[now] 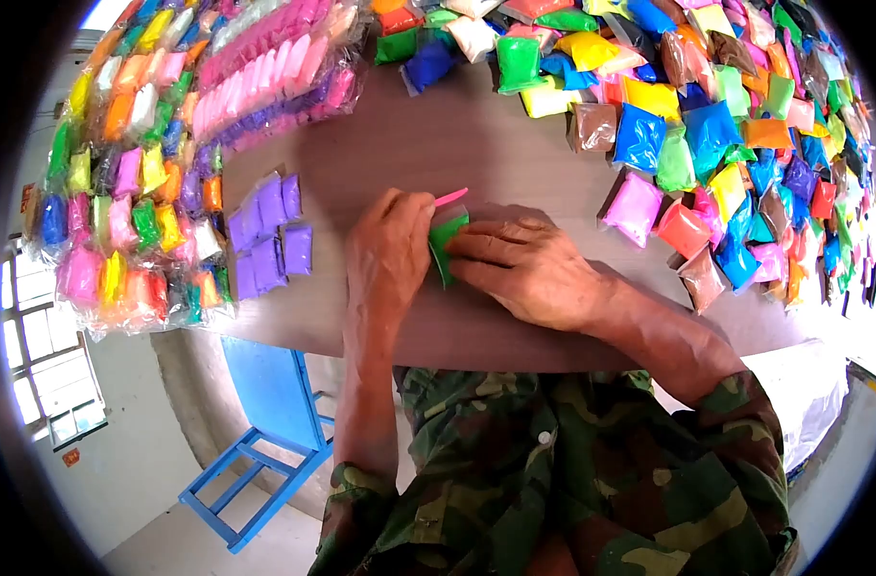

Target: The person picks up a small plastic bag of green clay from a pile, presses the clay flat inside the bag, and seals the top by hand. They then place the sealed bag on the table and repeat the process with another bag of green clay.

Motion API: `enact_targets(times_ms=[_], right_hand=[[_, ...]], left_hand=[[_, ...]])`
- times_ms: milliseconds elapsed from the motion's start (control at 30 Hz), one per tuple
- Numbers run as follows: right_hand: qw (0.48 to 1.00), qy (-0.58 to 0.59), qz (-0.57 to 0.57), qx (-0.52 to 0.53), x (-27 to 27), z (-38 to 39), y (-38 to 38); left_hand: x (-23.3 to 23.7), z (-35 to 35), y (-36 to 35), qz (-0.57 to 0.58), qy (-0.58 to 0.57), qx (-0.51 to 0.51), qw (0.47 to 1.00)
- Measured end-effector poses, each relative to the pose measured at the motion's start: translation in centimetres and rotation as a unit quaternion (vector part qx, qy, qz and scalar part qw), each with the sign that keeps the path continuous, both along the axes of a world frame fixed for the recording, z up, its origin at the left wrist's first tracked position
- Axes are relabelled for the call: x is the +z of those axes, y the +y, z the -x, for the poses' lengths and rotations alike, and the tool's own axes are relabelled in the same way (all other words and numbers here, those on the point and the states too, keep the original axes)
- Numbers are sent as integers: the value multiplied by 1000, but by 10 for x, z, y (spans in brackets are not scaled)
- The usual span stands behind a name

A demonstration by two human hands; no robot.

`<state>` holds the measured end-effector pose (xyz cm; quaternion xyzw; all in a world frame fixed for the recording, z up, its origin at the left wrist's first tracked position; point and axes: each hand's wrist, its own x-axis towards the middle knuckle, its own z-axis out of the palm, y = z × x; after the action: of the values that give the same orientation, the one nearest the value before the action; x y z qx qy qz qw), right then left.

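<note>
Green packet (445, 252) sits clamped in my right grip (455, 252); my left grip (426, 213), fingers together, pinches a pink stick (451, 198).

Hidden parts
Green plastic packet (446, 236): partly covered by right hand (526, 272). Slim pink stick (451, 197): one end concealed by left hand (392, 230).

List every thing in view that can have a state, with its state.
Small green plastic packet: held between left hand and right hand; sealed or open, unclear.
Thin pink plastic tool: gripped in left hand, one end exposed.
Rectangular purple plastic packets: lying in a group.
Blue framed chair: upright, unoccupied.
</note>
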<state>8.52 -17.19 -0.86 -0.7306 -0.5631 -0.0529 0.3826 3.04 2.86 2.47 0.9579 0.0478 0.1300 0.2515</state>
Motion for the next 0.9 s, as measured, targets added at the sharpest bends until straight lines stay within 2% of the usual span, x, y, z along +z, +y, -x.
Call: enact_targets(times_ms=[167, 300, 400, 500, 567, 633, 900], right_hand=[[1000, 17, -1, -8, 2, 1, -3], [1000, 15, -14, -3, 1, 0, 2], [1000, 11, -14, -2, 4, 0, 2], [1000, 21, -13, 0, 7, 0, 3], [999, 39, -14, -8, 7, 2, 1], [996, 84, -16, -29, 7, 3, 2], [996, 80, -16, -31, 2, -3, 6]], left_hand=[[11, 15, -3, 69, -20, 35, 997], [-5, 39, -3, 63, 2, 45, 997], [-9, 40, 4, 36, 0, 95, 995], [2, 36, 7, 51, 8, 119, 992], [4, 45, 2, 104, 20, 137, 985], [3, 54, -9, 111, 14, 128, 985], [-13, 57, -3, 102, -7, 159, 982]])
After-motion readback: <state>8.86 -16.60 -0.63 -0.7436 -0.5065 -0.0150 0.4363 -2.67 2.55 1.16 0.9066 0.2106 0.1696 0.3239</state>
